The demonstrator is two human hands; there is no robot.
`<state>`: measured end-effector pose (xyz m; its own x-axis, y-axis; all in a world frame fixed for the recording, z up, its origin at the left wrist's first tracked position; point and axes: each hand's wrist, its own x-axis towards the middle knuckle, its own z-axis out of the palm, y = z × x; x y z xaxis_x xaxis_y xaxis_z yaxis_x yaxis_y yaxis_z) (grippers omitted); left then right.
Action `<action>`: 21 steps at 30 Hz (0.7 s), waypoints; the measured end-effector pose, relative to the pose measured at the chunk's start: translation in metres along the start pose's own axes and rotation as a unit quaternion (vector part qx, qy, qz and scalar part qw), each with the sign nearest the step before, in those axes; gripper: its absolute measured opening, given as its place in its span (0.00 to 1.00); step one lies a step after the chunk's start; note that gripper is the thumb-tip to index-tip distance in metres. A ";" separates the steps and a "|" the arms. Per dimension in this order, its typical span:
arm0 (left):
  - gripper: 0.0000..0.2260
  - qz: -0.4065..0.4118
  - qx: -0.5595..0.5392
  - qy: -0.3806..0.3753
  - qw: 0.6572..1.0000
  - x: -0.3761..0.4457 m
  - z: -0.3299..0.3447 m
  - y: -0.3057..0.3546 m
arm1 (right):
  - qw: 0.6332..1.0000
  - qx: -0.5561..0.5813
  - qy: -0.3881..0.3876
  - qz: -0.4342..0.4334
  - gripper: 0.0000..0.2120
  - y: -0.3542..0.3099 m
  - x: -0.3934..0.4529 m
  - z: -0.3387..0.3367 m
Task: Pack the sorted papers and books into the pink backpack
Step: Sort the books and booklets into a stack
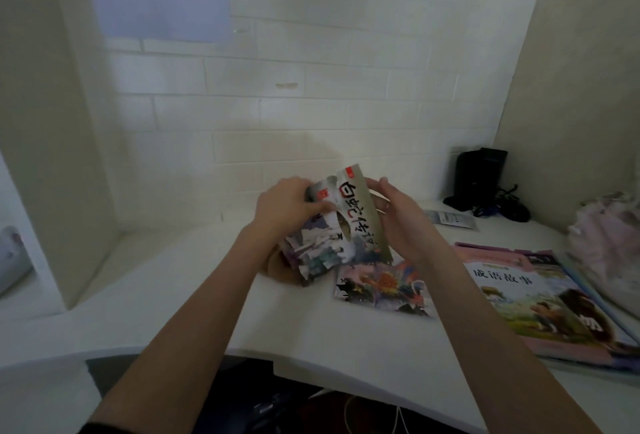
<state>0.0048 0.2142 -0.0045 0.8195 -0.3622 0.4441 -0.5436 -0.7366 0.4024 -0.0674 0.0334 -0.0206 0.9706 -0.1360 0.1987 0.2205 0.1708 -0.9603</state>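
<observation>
While both sets of fingers curl tight, the left hand (289,206) and right hand (398,215) grip one sheaf of thin illustrated booklets (341,225) above the white desk (214,298) — one colourful booklet (381,289) lies flat below, a pink-bordered picture-book stack (540,302) rightward, a pale pink backpack (609,243) at the edge.

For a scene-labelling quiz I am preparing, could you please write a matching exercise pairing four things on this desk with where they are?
Things:
1. thin grey-covered booklet
2. flat dragon-picture booklet
3. large pink-bordered storybook
4. black box-shaped device

Places:
A. back right corner by the wall
B. held up in both hands
C. top of the stack at right
D. flat on the desk, under the right wrist

Pairs: 1-B, 2-D, 3-C, 4-A
</observation>
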 end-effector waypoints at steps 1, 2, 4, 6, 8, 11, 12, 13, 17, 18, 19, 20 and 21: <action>0.18 -0.017 -0.018 0.050 0.998 -0.002 -0.002 0.001 | 0.997 -0.060 0.041 -0.022 0.14 0.001 0.001 -0.005; 0.16 -0.034 -0.067 0.122 0.990 -0.004 -0.004 0.002 | 0.988 -0.123 0.085 -0.041 0.16 0.006 0.001 -0.009; 0.15 -0.093 -0.273 0.186 0.939 -0.003 -0.008 0.006 | 0.978 -0.165 0.120 -0.028 0.34 0.016 0.002 -0.017; 0.14 -0.137 -0.440 0.130 0.878 0.002 -0.004 0.016 | 0.987 -0.106 0.115 0.030 0.39 0.023 0.005 -0.024; 0.14 -0.149 -0.421 0.060 0.893 0.007 0.014 0.032 | 0.988 -0.068 0.140 0.024 0.27 0.019 0.006 -0.030; 0.10 -0.160 -0.359 -0.037 0.919 0.003 0.058 0.040 | 0.942 -0.240 0.235 0.023 0.15 0.019 0.004 -0.053; 0.10 -0.147 -0.311 -0.103 0.933 -0.002 0.076 0.036 | 0.919 -0.314 0.233 0.059 0.15 0.024 0.002 -0.062; 0.12 -0.126 -0.233 -0.181 0.947 -0.008 0.094 0.028 | 0.889 -0.387 0.219 0.109 0.15 0.031 -0.002 -0.067; 0.35 -0.072 -0.105 -0.265 0.956 -0.037 0.144 0.012 | 0.802 -0.540 0.177 0.187 0.26 0.083 -0.017 -0.066; 0.35 -0.088 -0.171 -0.224 0.955 -0.041 0.142 0.016 | 0.815 -0.528 0.183 0.153 0.27 0.089 -0.020 -0.063; 0.32 -0.117 -0.227 -0.187 0.949 -0.038 0.144 0.015 | 0.839 -0.492 0.196 0.126 0.27 0.092 -0.021 -0.060; 0.28 -0.155 -0.280 -0.161 0.934 -0.036 0.139 0.016 | 0.862 -0.446 0.214 0.107 0.28 0.092 -0.022 -0.058; 0.25 -0.200 -0.332 -0.149 0.910 -0.031 0.135 0.014 | 0.881 -0.399 0.234 0.099 0.29 0.090 -0.022 -0.059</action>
<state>-0.0034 0.1376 -0.1208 0.9349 -0.3524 -0.0419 -0.0991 -0.3727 0.9226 -0.0741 -0.0054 -0.1230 0.7954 -0.5997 0.0881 -0.2686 -0.4791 -0.8357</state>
